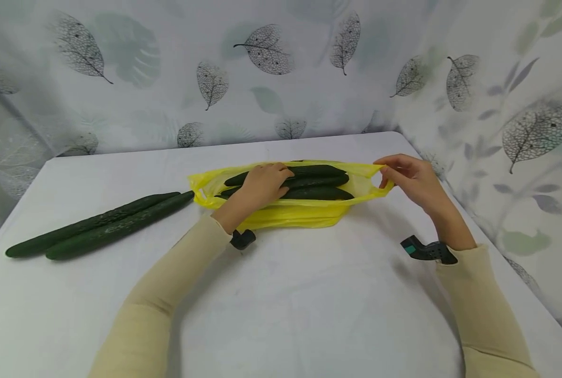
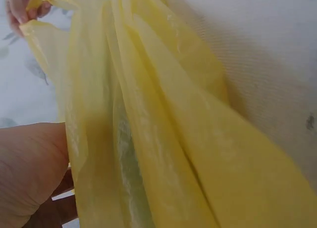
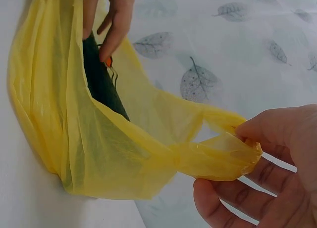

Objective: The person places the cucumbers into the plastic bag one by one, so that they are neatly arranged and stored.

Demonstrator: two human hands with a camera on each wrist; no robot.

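A yellow plastic bag [image 1: 304, 218] lies on its side across the table with its mouth held wide. Three dark green cucumbers [image 1: 316, 193] show inside it, lying lengthwise. My left hand [image 1: 264, 184] reaches into the mouth; its fingers bend over a cucumber [image 3: 101, 82], on both sides of it in the right wrist view. At the other end, my right hand [image 1: 410, 178] pinches the bag's looped handle [image 3: 218, 156] and keeps it stretched. In the left wrist view the bag's front wall [image 2: 148, 114] hides the left fingertips.
Two more long cucumbers [image 1: 115, 226] lie side by side on the white table [image 1: 299, 304], left of the bag. A leaf-patterned cloth [image 1: 271, 105] hangs behind the table and along its right side. A small orange spot [image 3: 108, 62] shows beside the cucumber.
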